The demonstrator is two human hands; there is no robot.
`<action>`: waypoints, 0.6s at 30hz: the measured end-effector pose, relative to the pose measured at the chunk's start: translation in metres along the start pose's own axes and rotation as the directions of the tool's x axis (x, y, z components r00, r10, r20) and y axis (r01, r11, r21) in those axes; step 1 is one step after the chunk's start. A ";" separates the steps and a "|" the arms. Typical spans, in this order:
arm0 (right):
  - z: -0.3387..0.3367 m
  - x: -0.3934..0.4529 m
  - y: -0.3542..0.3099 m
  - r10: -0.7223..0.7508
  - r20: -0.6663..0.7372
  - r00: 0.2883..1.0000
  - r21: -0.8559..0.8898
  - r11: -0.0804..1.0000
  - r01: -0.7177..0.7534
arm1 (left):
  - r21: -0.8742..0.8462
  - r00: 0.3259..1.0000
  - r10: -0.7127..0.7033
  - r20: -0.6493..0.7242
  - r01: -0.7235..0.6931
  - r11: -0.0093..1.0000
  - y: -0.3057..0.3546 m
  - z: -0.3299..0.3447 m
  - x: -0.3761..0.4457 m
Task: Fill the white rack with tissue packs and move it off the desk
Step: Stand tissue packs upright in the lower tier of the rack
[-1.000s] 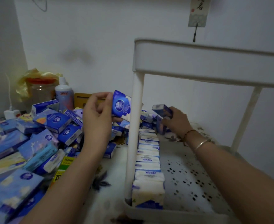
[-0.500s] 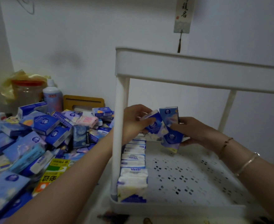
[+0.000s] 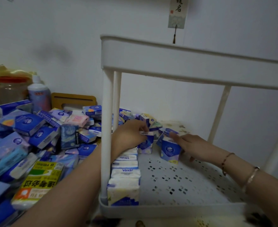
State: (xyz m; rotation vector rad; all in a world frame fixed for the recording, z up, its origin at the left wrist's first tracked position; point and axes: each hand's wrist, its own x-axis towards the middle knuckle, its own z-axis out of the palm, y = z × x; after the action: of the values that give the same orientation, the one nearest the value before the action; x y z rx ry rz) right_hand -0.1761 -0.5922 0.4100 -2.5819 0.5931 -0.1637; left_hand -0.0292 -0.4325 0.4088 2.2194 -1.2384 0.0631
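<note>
Rack (image 3: 192,208) upright on worktop (image 3: 176,124), long axis vertical, open side toward camera; a row of packs (image 3: 124,171) along its left edge. Left hand (image 3: 128,136) pinching a pack (image 3: 145,143) at the row's far end; right hand (image 3: 190,146) touching, fingers straight, an upright pack (image 3: 169,150). Risk: standing packs toppling if nudged, being unsupported. Loose pile (image 3: 28,136) left.

Dim bluish indoor light, soft focus, wide-angle bending at edges, faint wall shadow
</note>
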 end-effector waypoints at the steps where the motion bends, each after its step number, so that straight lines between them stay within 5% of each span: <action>1: 0.000 -0.001 0.001 0.003 0.014 1.000 -0.050 0.999 -0.002 | -0.004 1.000 -0.008 -0.002 0.008 1.000 -0.001 0.000 0.001; 10: -0.003 -0.014 0.000 -0.216 0.121 0.969 -0.193 0.952 0.236 | -0.015 0.998 -0.068 -0.007 0.068 0.998 -0.002 0.001 0.001; 14: 0.003 -0.020 -0.003 -0.348 0.141 0.927 -0.470 0.800 0.372 | -0.006 0.998 -0.058 0.007 0.058 0.998 -0.001 0.000 0.002; 18: 0.003 -0.019 -0.009 -0.314 0.211 0.926 -0.548 0.746 0.378 | 0.010 0.998 -0.059 0.020 0.059 0.998 0.001 -0.001 0.003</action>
State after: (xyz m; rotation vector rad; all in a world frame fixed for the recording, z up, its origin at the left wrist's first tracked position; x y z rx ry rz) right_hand -0.1895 -0.5756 0.4116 -3.2636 0.1067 0.0493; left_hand -0.0278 -0.4350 0.4112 2.2683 -1.1854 0.0232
